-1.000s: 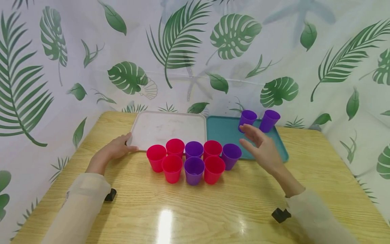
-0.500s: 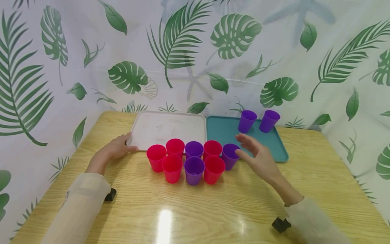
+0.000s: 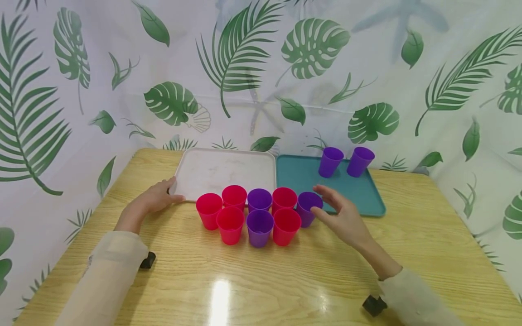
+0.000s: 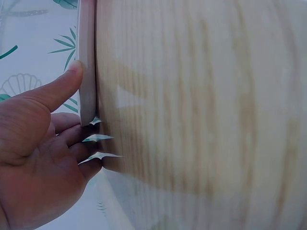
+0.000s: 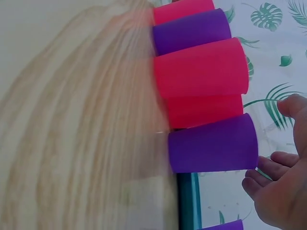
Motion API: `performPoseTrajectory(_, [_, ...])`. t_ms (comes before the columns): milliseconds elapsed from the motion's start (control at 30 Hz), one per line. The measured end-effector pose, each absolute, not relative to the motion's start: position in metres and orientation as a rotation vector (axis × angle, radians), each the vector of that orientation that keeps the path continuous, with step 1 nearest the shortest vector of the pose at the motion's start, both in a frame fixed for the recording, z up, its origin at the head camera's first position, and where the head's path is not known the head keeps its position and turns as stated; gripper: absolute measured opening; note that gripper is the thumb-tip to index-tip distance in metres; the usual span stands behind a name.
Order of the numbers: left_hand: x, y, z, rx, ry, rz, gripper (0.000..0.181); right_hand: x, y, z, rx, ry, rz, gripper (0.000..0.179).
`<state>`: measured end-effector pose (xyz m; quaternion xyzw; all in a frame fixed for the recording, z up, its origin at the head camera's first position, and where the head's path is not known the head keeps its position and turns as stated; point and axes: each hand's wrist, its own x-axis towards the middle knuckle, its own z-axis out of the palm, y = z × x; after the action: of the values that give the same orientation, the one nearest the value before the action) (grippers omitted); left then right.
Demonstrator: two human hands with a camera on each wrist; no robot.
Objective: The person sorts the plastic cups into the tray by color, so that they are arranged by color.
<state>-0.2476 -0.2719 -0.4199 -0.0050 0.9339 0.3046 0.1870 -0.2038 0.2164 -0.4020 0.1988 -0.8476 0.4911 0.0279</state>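
At the front left corner of the white tray (image 3: pixel 228 174) my left hand (image 3: pixel 152 198) holds the edge. In the left wrist view its thumb presses the tray's rim (image 4: pixel 87 62), with the fingers around the corner near the tabletop. My right hand (image 3: pixel 346 222) hovers at the rightmost purple cup (image 3: pixel 305 216) of the cluster, thumb and fingers spread at its rim. In the right wrist view this cup (image 5: pixel 213 146) stands just left of the fingertips. Red cups, such as the front left one (image 3: pixel 230 226), and purple cups, such as the front middle one (image 3: pixel 260 230), stand upright in two rows.
A teal tray (image 3: pixel 293 174) adjoins the white one on the right. Two purple cups, one (image 3: pixel 331 163) left of the other (image 3: pixel 360 162), stand at its back. Behind the wooden table (image 3: pixel 261 280) hangs a leaf-patterned cloth (image 3: pixel 244 68).
My right hand has moved left and toward me, from in front of the cups on the teal tray to the rightmost purple cup of the cluster. The left hand stays put.
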Motion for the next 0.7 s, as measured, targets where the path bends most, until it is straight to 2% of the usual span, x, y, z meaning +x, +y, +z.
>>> performPoseTrajectory(300, [-0.248,-0.273,-0.420,-0.007,2.632,0.855,0.091,-0.208,0.212,-0.414,0.584,-2.715,1.470,0.067])
performPoseTrajectory(700, [-0.248,-0.273,-0.418,-0.023,2.627,0.852,0.091,-0.210,0.211,-0.422,0.518,-2.737,1.472,0.068])
